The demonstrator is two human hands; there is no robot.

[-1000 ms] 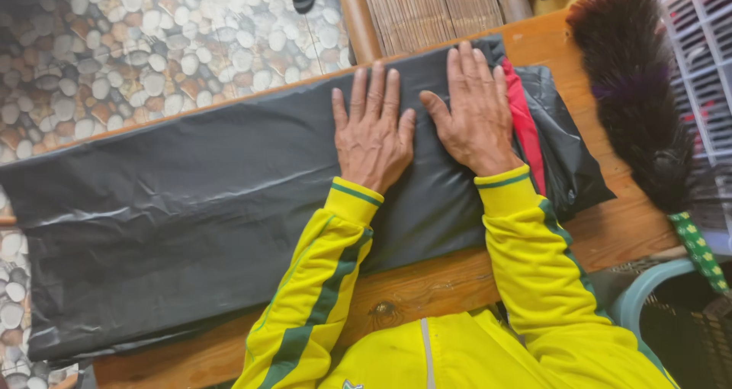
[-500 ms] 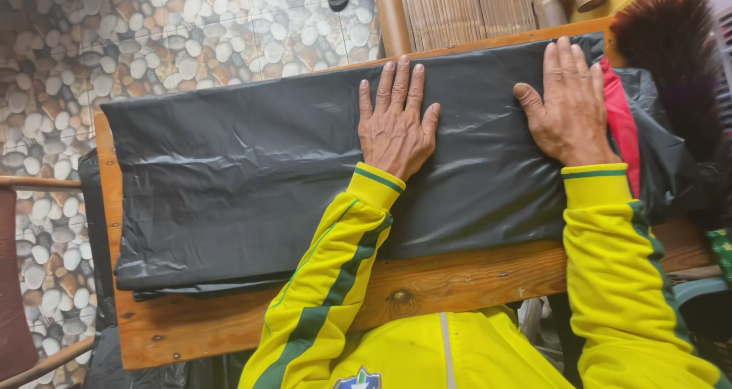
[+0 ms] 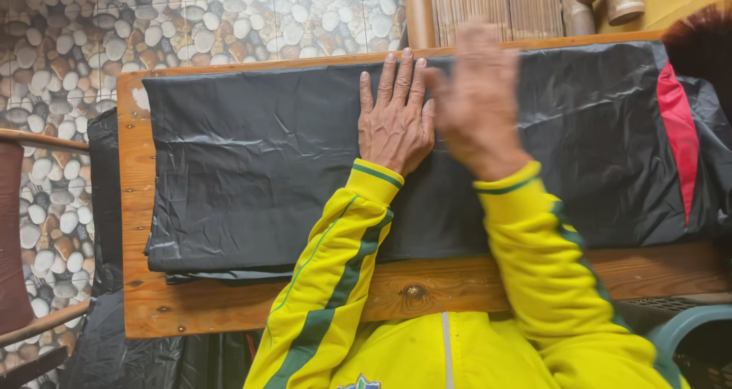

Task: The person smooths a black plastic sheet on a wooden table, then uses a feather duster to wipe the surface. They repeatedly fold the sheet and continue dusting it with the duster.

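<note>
Black plastic bag (image 3: 259, 168): folded flat, creased, glossy (red strip at right end), on wooden bench (image 3: 137, 206). Left hand (image 3: 394, 122) flat on it, grip open; right hand (image 3: 476, 103) blurred, open, empty.

The left hand (image 3: 394, 121) lies flat, palm down, fingers straight and close together, pointing away from the body. The right hand (image 3: 476, 99) is just beside it, open with fingers spread, blurred, its thumb side near the left fingers. Both forearms, in yellow sleeves with green stripes, reach forward from the chest.
</note>
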